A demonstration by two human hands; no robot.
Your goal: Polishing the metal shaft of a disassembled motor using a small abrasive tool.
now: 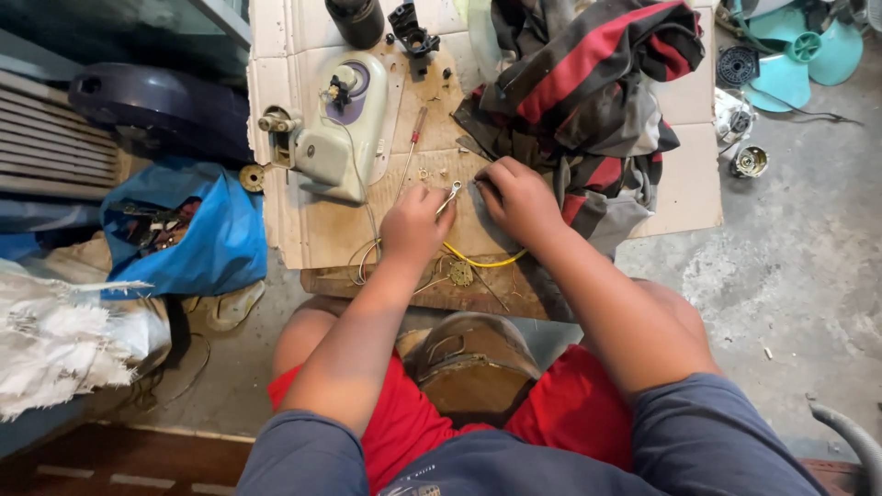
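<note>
place: informal repair workshop, floor-level | floor: bare stained concrete floor (790,276) | work surface: flattened cardboard sheet (684,174) over a low wooden board (514,292) | evidence: opened fan motor housing (342,129), teal fan blade (797,50), red-handled screwdriver (412,142), loose screws, yellow wire (478,260), blue bag of parts (197,230), striped rag (583,83)

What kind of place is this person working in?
Probably an informal fan-repair spot on a concrete floor: a pale fan motor housing on cardboard, teal fan blades, and a red-handled screwdriver.
</note>
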